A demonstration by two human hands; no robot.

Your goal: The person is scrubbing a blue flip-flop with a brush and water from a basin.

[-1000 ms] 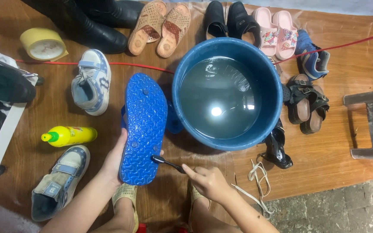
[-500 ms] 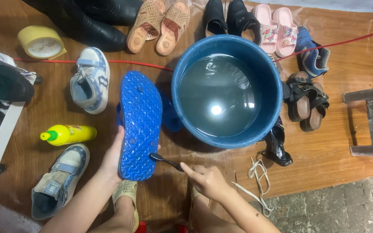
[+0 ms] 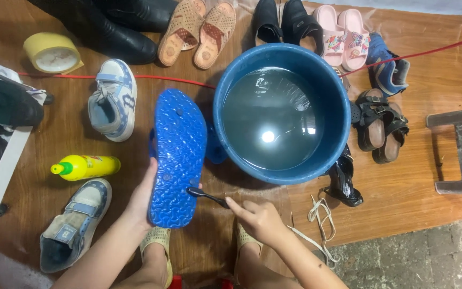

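Observation:
My left hand [image 3: 144,194] grips the near end of a blue flip-flop [image 3: 177,155], held sole up over the wooden floor. My right hand [image 3: 260,218] holds a small dark brush [image 3: 205,196] whose head touches the lower right edge of the sole. A blue tub [image 3: 343,134] full of water stands just to the right of the flip-flop. My own feet in beige sandals show below the hands.
Around the tub lie tan sandals [image 3: 199,29], black shoes [image 3: 282,21], pink slides [image 3: 340,35], dark brown sandals [image 3: 380,124] and a black heeled shoe [image 3: 343,184]. Two white-blue sneakers [image 3: 112,99], a yellow bottle [image 3: 85,167] and a tape roll [image 3: 52,52] sit left. White laces [image 3: 319,214] lie right.
The flip-flop and my left hand have shifted slightly; the brush stays against the sole's lower edge, moving a little with my right hand.

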